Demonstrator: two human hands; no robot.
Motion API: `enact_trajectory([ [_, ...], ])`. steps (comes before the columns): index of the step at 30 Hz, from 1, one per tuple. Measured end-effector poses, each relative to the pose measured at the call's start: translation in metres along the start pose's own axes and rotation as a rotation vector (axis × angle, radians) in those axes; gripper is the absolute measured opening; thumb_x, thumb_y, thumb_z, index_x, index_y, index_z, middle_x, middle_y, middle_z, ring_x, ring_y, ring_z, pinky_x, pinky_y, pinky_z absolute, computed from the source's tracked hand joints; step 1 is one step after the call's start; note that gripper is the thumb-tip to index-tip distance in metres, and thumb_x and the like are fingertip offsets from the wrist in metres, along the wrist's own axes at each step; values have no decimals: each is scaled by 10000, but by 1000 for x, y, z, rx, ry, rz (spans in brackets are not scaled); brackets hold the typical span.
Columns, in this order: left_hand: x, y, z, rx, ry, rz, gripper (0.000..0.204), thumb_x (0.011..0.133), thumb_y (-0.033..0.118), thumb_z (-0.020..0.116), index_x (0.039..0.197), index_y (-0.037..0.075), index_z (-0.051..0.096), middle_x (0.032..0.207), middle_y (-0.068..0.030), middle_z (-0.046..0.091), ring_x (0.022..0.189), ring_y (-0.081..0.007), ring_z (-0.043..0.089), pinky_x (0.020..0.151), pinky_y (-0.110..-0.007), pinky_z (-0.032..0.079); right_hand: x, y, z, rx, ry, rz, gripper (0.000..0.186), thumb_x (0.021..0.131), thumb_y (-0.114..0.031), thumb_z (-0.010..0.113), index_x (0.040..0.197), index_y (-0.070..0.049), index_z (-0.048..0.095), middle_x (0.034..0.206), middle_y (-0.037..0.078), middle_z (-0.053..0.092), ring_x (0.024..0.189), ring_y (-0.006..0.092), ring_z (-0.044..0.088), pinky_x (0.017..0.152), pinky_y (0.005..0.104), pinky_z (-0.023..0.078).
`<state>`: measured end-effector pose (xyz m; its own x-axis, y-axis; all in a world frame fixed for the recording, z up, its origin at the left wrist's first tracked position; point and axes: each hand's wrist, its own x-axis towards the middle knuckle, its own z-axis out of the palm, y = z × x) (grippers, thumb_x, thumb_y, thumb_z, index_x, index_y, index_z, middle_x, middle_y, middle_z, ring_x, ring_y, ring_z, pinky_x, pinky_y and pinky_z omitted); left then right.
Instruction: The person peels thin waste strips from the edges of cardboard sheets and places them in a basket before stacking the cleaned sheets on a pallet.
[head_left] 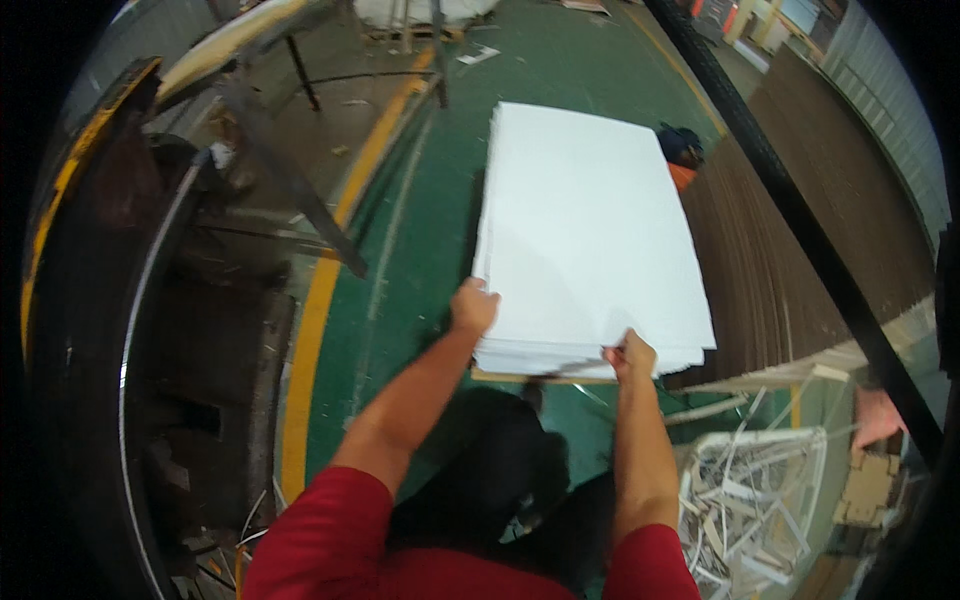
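A tall stack of large white sheets [585, 215], paper or thin board, lies before me with its long side pointing away. My left hand [475, 307] is closed at the stack's left edge near the front corner, its fingertips on the top sheets. At the front edge, right of the middle, my right hand [632, 355] pinches the rim of the upper sheets. Lower layers stick out unevenly beneath both hands. How many sheets are gripped cannot be seen.
A brown stack of board [800, 200] stands close on the right, crossed by a black bar [800, 205]. A bin of white offcut strips [750, 500] sits at lower right. Dark machinery with a metal rail [130, 330] lines the left, beyond a yellow floor line [312, 360]. A dark-and-orange object [682, 150] shows behind the stack.
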<state>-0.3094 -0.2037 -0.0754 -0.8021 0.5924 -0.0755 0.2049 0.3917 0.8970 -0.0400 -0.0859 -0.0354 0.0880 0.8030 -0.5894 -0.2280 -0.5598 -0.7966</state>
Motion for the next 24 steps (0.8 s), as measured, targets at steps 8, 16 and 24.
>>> enact_trajectory([
  [8, -57, 65, -26, 293, -11, 133, 503, 716, 211, 667, 1138, -21, 520, 1234, -224, 418, 1113, -354, 442, 924, -406, 395, -24, -14, -3, -245, -6, 57, 246, 789, -242, 583, 687, -27, 522, 603, 122, 584, 498, 223, 604, 379, 291, 427],
  [16, -100, 77, -42, 494, -145, 472, 692, 689, 397, 715, 1219, 16, 485, 1360, -252, 267, 1269, -395, 237, 1039, -475, 223, -19, -10, -5, -321, -46, 48, 272, 794, -302, 577, 681, -57, 536, 630, 104, 619, 478, 192, 592, 402, 313, 410],
  [24, -93, 31, -23, 484, -39, 480, 715, 654, 408, 741, 1210, 34, 492, 1355, -257, 267, 1262, -428, 238, 1014, -515, 238, -32, -18, 1, -419, -29, 60, 224, 762, -228, 546, 679, -21, 524, 578, 105, 599, 429, 163, 560, 357, 284, 367],
])
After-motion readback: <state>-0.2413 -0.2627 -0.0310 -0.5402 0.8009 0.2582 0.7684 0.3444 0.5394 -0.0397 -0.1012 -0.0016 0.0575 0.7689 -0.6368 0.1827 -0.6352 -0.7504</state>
